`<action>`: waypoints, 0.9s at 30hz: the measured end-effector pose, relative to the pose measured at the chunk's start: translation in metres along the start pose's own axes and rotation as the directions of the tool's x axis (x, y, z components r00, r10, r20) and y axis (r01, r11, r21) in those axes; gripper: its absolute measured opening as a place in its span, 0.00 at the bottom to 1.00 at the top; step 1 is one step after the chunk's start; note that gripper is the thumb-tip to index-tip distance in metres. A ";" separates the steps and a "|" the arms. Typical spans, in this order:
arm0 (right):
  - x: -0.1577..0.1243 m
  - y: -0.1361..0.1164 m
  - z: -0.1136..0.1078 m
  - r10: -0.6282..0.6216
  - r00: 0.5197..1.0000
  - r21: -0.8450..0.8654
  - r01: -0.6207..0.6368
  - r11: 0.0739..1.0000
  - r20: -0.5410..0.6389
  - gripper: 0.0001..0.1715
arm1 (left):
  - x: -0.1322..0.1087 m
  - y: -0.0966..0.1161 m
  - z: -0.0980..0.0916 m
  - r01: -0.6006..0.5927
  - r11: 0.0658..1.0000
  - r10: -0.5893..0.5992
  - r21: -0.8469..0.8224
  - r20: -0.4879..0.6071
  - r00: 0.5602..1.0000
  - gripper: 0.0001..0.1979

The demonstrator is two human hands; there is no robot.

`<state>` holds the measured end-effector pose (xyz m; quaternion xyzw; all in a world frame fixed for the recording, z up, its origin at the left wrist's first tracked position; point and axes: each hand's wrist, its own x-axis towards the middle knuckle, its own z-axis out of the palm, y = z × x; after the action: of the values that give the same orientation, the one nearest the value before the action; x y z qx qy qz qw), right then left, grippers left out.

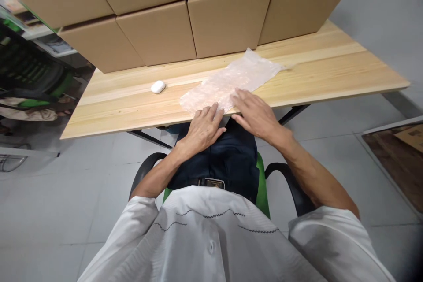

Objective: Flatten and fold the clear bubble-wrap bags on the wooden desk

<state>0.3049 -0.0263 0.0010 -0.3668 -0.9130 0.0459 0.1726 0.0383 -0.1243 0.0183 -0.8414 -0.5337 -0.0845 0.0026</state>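
Observation:
A crinkled, see-through sheet that looks like bubble wrap [228, 81] lies slantwise on the wooden table [132, 110], its near end at the front edge. My left hand [205, 127] rests with its fingertips on the near left end of the sheet, palm down and fingers stretched out. On the sheet's right side near the same end lies my right hand [254, 112], fingers extended and thumb apart. Neither hand grips anything. A small white rounded case [158, 87], like an earbud case, sits on the table left of the sheet.
Stacked cardboard boxes [231, 17] form a wall along the back of the table. A green and black chair [29, 66] stands at the far left. At the right, a framed brown surface [396, 154] holds a piece of cardboard [413, 136].

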 end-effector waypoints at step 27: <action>0.027 0.113 -0.044 -0.136 0.971 0.725 -0.049 0.687 0.195 0.27 | 0.053 -0.117 -0.005 -0.259 0.929 0.264 -0.265 -0.018 0.964 0.27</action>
<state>0.3761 0.0728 0.0259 -0.2387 -0.8427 0.4410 0.1960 -0.0459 -0.0269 0.0212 -0.8984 -0.4008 -0.1465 -0.1034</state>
